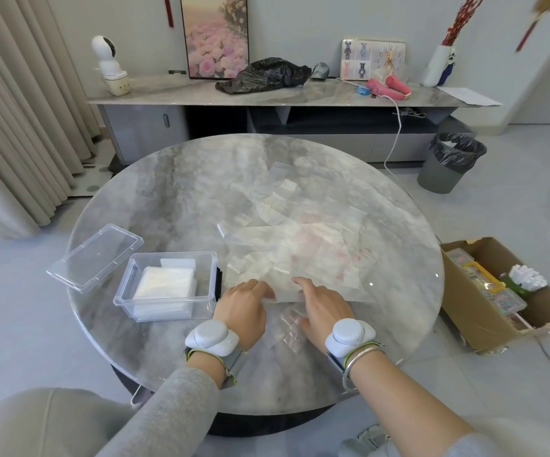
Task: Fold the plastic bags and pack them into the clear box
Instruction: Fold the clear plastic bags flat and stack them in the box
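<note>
Many bags [300, 239] blur together; left hand [244, 306] fingertips hidden.

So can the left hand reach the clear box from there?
Probably yes: the clear box sits open just beside the left hand, its lid off to the side, with nothing standing between them.

Round stone tabletop [174, 199]: grey-and-white marble veining. Translucent plastic bags [300, 249]: milky, faint pink-red print. Clear rectangular plastic box [165, 301]: colourless, holds a white folded stack [165, 282]. Crumpled bin bag [267, 75]: glossy black.
</note>
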`<state>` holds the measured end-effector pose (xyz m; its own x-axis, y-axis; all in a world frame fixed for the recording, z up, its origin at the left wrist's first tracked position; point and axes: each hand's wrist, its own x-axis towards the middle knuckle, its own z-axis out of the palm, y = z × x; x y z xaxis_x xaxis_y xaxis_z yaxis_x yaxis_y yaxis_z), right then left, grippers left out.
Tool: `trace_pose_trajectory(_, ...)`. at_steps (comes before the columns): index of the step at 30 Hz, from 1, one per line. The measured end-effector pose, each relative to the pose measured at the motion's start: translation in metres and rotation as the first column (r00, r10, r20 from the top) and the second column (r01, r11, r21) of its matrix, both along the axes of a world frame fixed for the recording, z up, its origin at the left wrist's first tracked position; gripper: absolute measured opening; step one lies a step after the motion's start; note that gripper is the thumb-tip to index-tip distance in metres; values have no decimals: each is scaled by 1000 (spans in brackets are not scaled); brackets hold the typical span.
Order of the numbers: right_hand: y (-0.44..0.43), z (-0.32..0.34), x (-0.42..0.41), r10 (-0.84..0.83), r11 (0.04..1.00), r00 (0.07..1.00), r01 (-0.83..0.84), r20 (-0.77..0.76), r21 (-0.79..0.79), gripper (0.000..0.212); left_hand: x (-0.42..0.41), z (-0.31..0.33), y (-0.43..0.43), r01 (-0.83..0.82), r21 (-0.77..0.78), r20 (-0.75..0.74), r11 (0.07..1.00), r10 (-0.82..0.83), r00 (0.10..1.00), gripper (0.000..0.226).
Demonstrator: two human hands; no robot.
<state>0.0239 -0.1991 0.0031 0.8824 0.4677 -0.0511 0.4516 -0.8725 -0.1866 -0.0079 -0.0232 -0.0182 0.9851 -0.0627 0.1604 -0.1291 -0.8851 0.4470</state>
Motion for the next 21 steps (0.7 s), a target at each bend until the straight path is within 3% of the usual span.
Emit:
trace_pose_trajectory(2, -7, -3, 2, -35, 999, 999, 36, 20, -13, 63, -1, 2, 5, -23, -66, -72, 998, 18, 997, 40)
trace_pose_trajectory(4, -11, -2, 5, -28, 999, 999, 29, 41, -33, 47, -2, 1, 9, -29, -95, -107, 995, 19, 994, 53)
trace_pose_trajectory(7, -14, -1, 5, 42, 995, 998, -38, 43, -91, 28, -2, -1, 14, -54, -39, -135, 998, 49, 990, 68)
trace_pose_trajectory(13, -17, 0, 5, 18, 999, 999, -20, -50, -37, 30, 5, -1, 36, -207, 252, -117, 945, 242, 963, 59)
trace_pose_trajectory(17, -20, -2, 4, -12, 1000, 996, 10, -87, -17, 32, 8, 0, 53, -262, 271, -147, 926, 308, 940, 61)
trace_pose_trajectory(21, -20, 0, 5, -33, 999, 994, 36, -104, 29, 31, 6, -2, 45, -229, 219, -149, 948, 264, 953, 62)
